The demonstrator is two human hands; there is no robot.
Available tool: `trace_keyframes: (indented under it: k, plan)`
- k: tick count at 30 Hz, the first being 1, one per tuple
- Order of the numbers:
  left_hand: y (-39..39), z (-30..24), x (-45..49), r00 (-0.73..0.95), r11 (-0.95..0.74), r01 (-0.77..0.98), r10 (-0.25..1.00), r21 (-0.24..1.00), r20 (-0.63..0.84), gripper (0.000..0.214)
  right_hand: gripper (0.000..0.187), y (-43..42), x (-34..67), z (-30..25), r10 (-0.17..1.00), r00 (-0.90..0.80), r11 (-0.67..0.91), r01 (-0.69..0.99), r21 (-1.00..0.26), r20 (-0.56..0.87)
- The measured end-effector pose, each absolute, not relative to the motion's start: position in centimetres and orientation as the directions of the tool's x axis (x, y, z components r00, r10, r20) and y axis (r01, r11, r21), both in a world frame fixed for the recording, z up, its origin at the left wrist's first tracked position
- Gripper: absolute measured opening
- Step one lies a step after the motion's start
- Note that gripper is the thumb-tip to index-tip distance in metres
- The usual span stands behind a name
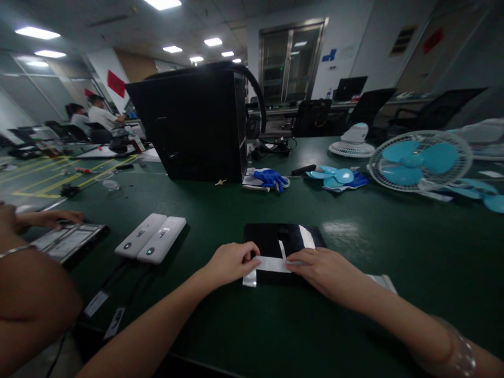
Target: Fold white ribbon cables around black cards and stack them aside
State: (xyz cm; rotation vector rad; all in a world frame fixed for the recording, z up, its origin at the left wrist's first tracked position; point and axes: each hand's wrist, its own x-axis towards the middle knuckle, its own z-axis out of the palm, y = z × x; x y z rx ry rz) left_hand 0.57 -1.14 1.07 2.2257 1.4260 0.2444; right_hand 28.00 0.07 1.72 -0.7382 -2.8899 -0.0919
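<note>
While laid across the black panel (275,240), a white strip (271,264) was pinched by the curled left hand (232,262) and pressed down under the flattened right hand (319,268).

office-like assembly workshop: long green worktop (394,252), black pc tower (197,126) at 12 o'clock, blue-bladed fan (419,160) at 2 o'clock, office chairs (313,118) at 1 o'clock, yellow marking lines (47,181) at 10 o'clock, ceiling light panels (37,33).

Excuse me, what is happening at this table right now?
A person works on a black flat panel lying on the green table. The left hand pinches one end of a white strip laid across it; the right hand presses flat on the other end. At the left, a co-worker's hand rests on a similar panel.
</note>
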Motion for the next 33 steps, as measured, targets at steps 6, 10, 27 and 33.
trace_keyframes:
  k: [6,10,27,33]
  plan:
    - [-1.1,1.1,0.7,0.445,-0.354,0.810,0.890,0.467,-0.098,0.026,0.038,-0.1,27.9,1.7,0.490,-0.862,0.867,0.498,0.030,0.131]
    - [-1.2,1.1,0.7,0.450,-0.381,0.823,0.890,0.422,-0.074,0.024,0.038,-0.3,27.5,2.1,0.484,-0.865,0.870,0.492,0.033,0.133]
    - [-1.4,1.5,1.1,0.438,-0.366,0.839,0.893,0.402,-0.103,0.025,0.045,-0.7,27.2,2.6,0.450,-0.883,0.893,0.449,-0.046,0.133]
    - [-1.5,1.8,1.2,0.426,-0.346,0.844,0.897,0.409,-0.121,0.026,0.036,-1.1,26.9,2.9,0.516,-0.846,0.856,0.512,-0.062,0.133]
